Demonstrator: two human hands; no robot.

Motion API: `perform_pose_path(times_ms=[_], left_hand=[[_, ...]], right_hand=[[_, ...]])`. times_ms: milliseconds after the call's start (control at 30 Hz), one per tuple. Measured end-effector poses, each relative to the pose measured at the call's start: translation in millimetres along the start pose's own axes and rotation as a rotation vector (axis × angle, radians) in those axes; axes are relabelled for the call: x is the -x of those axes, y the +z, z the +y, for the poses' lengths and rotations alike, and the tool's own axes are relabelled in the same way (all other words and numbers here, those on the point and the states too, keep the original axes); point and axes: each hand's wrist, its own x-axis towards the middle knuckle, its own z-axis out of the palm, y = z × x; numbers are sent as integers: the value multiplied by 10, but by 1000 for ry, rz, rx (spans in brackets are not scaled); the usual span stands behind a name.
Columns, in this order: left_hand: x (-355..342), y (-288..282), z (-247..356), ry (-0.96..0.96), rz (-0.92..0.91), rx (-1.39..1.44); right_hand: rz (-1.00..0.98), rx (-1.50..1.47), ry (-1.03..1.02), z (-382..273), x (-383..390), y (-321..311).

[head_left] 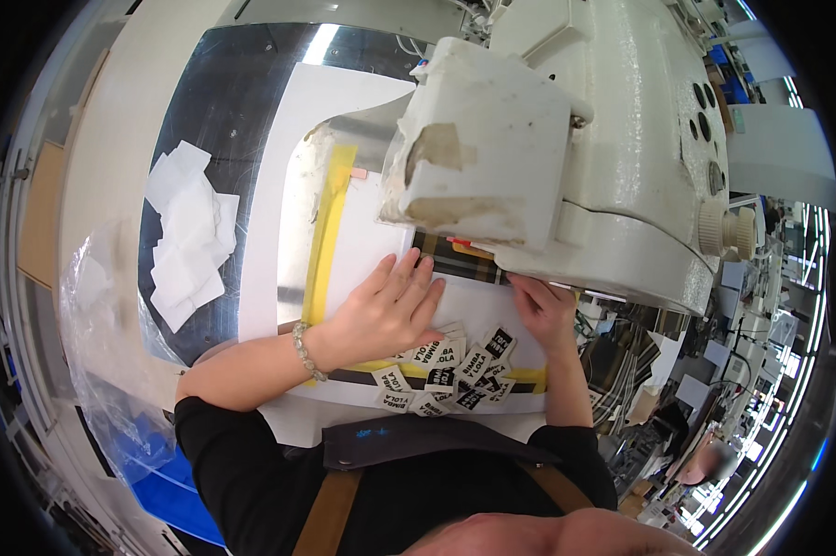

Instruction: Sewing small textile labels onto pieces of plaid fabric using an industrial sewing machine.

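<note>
One clear bag (112, 361) is lying crumpled along the left side of the desk (145, 139), with a blue bin (172, 496) showing below it. Next, a loose pile of white slips (191, 232) is resting on a dark metal plate (205, 107). Farther right, yellow tape (326, 232) is running along the left part of a white sheet (372, 232). The left hand (395, 306) is lying palm down on the sheet, fingers slightly spread and holding nothing, its fingertips reaching the left end of the dark striped fabric (446, 263). Black-and-white labels (455, 371) are lying scattered between this hand and the person's body. The fabric is lying just below the white machine head (483, 148), between the two hands. The right hand (540, 310) is keeping its fingers narrow and curled at the fabric's right end; whether it is pinching it, I cannot tell.
</note>
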Motion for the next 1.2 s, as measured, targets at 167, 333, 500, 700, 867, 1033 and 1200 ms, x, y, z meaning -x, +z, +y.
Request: perform_pose_path(times_ms=[167, 333, 500, 700, 867, 1033, 1200], left_hand=[[-1, -2, -12, 21, -15, -10], [-12, -22, -10, 17, -33, -31], [-17, 0, -5, 35, -25, -61], [-9, 3, 3, 30, -35, -39], [-11, -6, -5, 26, -34, -55], [-29, -17, -13, 42, -8, -42], [-6, -1, 18, 105, -9, -32]], right_hand=[[-26, -16, 74, -26, 24, -19], [-43, 7, 65, 3, 58, -19], [-34, -46, 78, -72, -26, -50], [-18, -53, 61, -65, -47, -41], [12, 15, -19, -81, -99, -45], [15, 25, -9, -75, -81, -28], [-6, 30, -8, -83, -78, -55]])
